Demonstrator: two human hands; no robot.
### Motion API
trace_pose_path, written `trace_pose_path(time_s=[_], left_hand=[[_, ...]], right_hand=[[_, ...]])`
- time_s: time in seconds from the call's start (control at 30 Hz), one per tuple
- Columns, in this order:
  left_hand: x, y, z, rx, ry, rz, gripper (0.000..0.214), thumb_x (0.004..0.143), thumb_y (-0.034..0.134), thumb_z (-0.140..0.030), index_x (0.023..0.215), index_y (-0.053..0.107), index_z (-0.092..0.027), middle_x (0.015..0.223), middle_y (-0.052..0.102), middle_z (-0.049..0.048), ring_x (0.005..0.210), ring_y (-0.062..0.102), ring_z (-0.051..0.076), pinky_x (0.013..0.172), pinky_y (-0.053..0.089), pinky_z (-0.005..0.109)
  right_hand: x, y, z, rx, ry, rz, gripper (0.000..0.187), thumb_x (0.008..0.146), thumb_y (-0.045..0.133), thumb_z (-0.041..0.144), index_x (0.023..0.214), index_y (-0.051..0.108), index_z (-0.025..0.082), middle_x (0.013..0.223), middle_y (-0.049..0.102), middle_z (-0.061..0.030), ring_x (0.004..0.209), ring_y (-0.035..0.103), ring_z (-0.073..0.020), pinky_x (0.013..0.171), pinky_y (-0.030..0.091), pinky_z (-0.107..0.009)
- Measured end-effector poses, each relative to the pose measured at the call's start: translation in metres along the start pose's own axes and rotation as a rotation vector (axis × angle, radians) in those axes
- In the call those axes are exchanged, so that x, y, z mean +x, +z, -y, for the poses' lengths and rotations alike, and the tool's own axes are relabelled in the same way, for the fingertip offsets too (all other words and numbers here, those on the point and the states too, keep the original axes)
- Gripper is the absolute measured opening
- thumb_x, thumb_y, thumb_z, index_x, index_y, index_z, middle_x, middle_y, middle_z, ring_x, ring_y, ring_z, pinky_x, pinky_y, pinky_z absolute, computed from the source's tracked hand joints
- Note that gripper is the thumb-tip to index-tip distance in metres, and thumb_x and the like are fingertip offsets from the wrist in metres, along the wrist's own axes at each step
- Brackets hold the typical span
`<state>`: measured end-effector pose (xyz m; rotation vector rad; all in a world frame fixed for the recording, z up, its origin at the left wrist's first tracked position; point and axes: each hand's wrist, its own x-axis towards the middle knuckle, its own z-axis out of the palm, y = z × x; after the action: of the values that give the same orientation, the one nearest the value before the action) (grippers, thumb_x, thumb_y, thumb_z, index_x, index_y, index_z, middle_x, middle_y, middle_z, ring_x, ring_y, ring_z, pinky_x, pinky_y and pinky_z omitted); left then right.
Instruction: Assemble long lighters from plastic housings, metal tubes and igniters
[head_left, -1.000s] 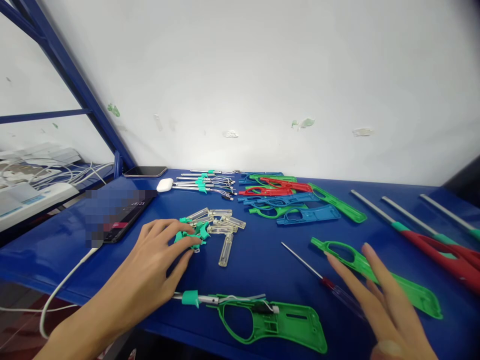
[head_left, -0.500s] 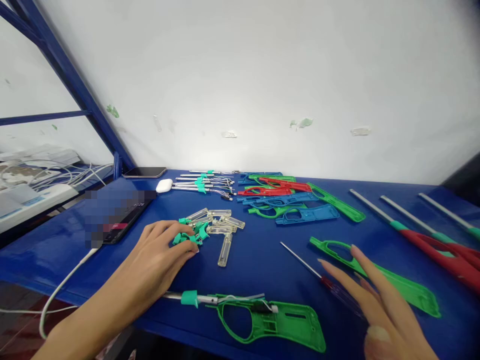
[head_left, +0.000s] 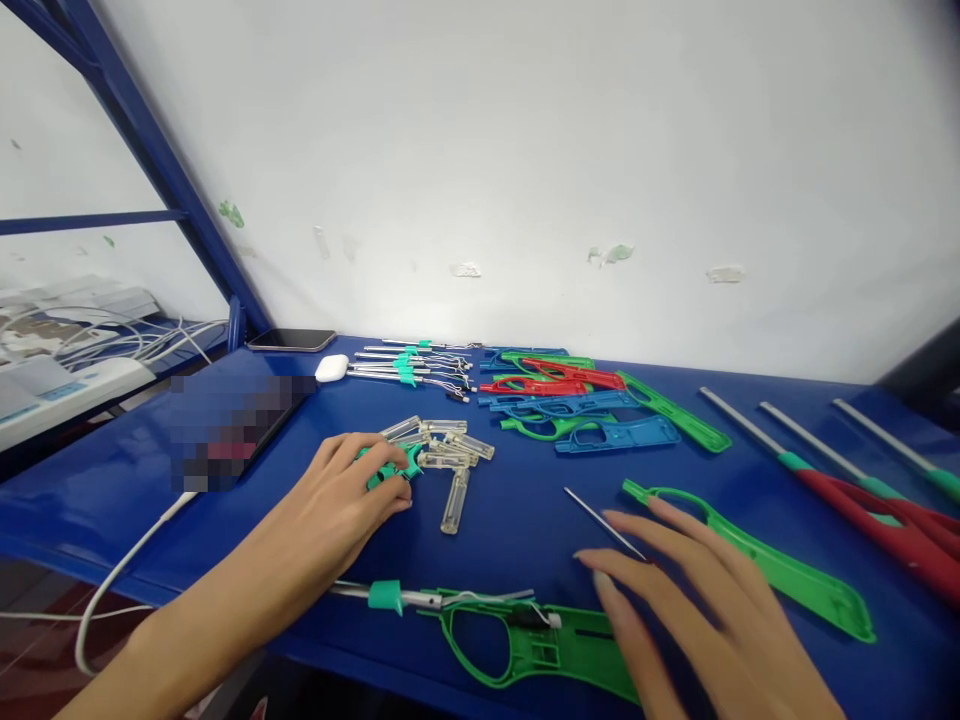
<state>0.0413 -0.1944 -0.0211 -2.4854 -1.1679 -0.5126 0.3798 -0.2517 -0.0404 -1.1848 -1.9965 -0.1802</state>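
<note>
My left hand (head_left: pixel 330 512) reaches into a small pile of teal plastic trigger pieces (head_left: pixel 412 458). Its fingers are curled, thumb and forefinger close together; what lies between them is hidden. Clear fuel capsules (head_left: pixel 454 500) lie just beyond the fingertips. My right hand (head_left: pixel 709 610) hovers with fingers apart and nothing in it, over the right end of a green lighter half-shell (head_left: pixel 506 682) at the front edge. A metal lighter tube (head_left: pixel 420 599) with a teal piece and wires rests in that shell. Beneath my right fingers shows a screwdriver shaft (head_left: pixel 596 513); its handle is hidden.
Another green half-shell (head_left: pixel 795 580) lies right of my right hand. Red-handled lighters (head_left: pixel 847 510) are at the far right. Several coloured shells (head_left: pixel 615 433) and metal tubes (head_left: pixel 375 368) sit at the back. On the left are phones (head_left: pixel 292 340), a white case (head_left: pixel 331 368) and a cable (head_left: pixel 135 550).
My right hand has moved left and nearer, now covering the screwdriver's handle and the end of the front green shell. My left hand stays at the teal pieces, fingers slightly more drawn in.
</note>
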Motion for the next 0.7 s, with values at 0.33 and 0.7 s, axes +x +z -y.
trace_pose_path(time_s=[0.33, 0.7], left_hand=[[0.007, -0.024, -0.004, -0.065, 0.031, 0.151, 0.027, 0.102, 0.057, -0.005, 0.109, 0.072, -0.026, 0.119, 0.070, 0.0066, 0.111, 0.058, 0.027, 0.088, 0.048, 0.039], [0.007, -0.018, -0.011, -0.034, -0.014, 0.151, 0.026, 0.107, 0.051, -0.010, 0.095, 0.071, -0.021, 0.113, 0.070, 0.0091, 0.109, 0.058, 0.029, 0.092, 0.044, 0.046]], right_hand=[[0.110, 0.021, 0.036, 0.091, -0.257, 0.802, 0.030, 0.106, 0.052, 0.011, 0.125, 0.069, 0.027, 0.107, 0.077, -0.0040, 0.092, 0.073, -0.0246, 0.075, 0.053, -0.037], [0.119, 0.020, 0.034, 0.069, -0.137, 0.877, 0.014, 0.101, 0.071, 0.030, 0.088, 0.067, 0.026, 0.072, 0.075, 0.0026, 0.067, 0.071, -0.0214, 0.053, 0.029, -0.031]])
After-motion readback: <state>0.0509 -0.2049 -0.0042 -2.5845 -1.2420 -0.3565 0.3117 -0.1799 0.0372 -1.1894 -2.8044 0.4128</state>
